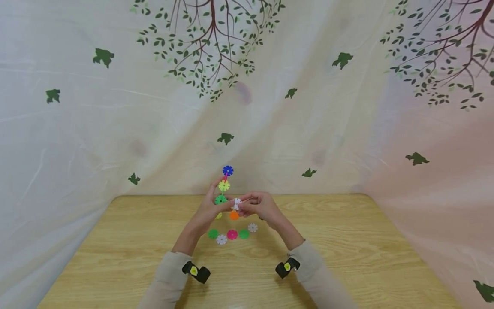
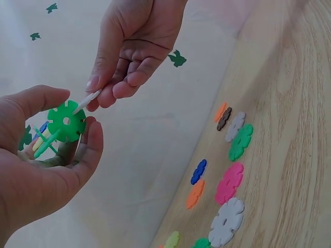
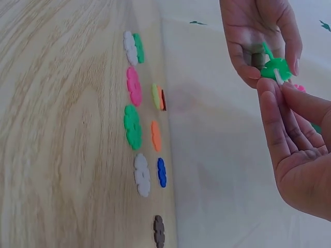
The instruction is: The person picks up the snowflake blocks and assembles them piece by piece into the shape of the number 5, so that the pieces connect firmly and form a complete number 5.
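My left hand [image 1: 206,212] holds a chain of slotted plastic snowflake discs. A blue disc [image 1: 228,171] tops the chain, with a yellow disc [image 1: 224,185] below it and a green disc [image 1: 221,200] near the fingers. Between thumb and fingers, my right hand [image 1: 264,208] pinches a white disc [image 2: 85,102]. Seen edge-on in the left wrist view, that white disc meets the rim of the green disc at a slot; how deep it sits cannot be told. Another green piece crosses the green disc in the right wrist view. My fingers partly hide the chain's lower part.
Loose discs lie on the wooden table [image 1: 328,240] under my hands: a pink disc [image 1: 232,234] between green and white ones, an orange disc [image 1: 234,215], a blue disc [image 2: 198,171] and a brown disc [image 3: 159,231]. A printed curtain [image 1: 270,141] hangs behind the table.
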The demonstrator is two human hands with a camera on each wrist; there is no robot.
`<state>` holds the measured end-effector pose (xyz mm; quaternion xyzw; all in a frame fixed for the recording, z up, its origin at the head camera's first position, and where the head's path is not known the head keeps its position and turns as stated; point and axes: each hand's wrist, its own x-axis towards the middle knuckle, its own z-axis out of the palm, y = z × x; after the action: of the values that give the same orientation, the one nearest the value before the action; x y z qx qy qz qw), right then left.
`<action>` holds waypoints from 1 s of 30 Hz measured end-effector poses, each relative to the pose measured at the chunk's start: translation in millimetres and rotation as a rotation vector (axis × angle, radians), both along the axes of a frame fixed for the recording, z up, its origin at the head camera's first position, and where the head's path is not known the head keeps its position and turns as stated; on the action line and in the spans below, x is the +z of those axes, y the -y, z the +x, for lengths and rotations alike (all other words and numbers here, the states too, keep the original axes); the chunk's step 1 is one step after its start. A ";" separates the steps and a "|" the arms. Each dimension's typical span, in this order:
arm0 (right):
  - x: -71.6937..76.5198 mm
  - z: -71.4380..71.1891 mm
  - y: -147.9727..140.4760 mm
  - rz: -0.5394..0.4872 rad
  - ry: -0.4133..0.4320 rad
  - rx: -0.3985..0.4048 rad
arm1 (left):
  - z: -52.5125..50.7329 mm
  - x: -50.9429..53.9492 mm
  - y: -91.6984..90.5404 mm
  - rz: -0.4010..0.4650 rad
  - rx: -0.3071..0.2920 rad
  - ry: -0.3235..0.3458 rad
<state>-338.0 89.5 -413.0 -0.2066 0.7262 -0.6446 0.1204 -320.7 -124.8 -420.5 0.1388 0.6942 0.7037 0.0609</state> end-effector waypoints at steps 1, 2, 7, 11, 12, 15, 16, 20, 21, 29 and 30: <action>0.8 -0.1 -0.6 0.009 -0.004 0.007 | 0.1 0.2 -0.1 -0.001 0.006 0.000; 1.3 -0.5 -1.3 0.018 -0.008 0.013 | 0.2 0.4 -0.2 -0.001 0.011 -0.002; 3.7 -3.6 -4.9 0.089 -0.030 0.038 | 0.5 1.1 -1.1 0.008 0.020 -0.001; 5.4 -5.4 -9.8 0.162 -0.057 0.079 | 0.5 1.0 -1.6 0.012 0.026 0.006; 5.4 -5.9 -11.5 0.182 -0.066 0.093 | 0.4 0.8 -1.5 0.012 0.030 0.009; 5.4 -7.2 -16.4 0.240 -0.091 0.142 | 0.5 0.4 -0.9 0.016 0.040 0.015; 4.5 -7.7 -18.2 0.259 -0.095 0.155 | 0.7 0.2 -0.7 0.015 0.039 0.012; -0.2 -10.3 -24.7 0.332 -0.113 0.190 | 1.3 0.7 0.7 0.011 0.031 0.009; -1.7 -11.1 -26.1 0.350 -0.111 0.191 | 1.2 0.6 1.1 0.010 0.025 0.008; -12.3 -19.0 -38.3 0.523 -0.176 0.222 | 1.6 -1.1 0.4 0.015 0.016 0.014; -14.4 -20.6 -39.5 0.547 -0.189 0.224 | 1.8 -1.1 -0.1 0.013 0.014 0.010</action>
<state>-358.6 129.0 -427.4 -0.3041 0.8533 -0.3862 0.1739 -318.9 -124.7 -421.6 0.1311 0.6902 0.7093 0.0585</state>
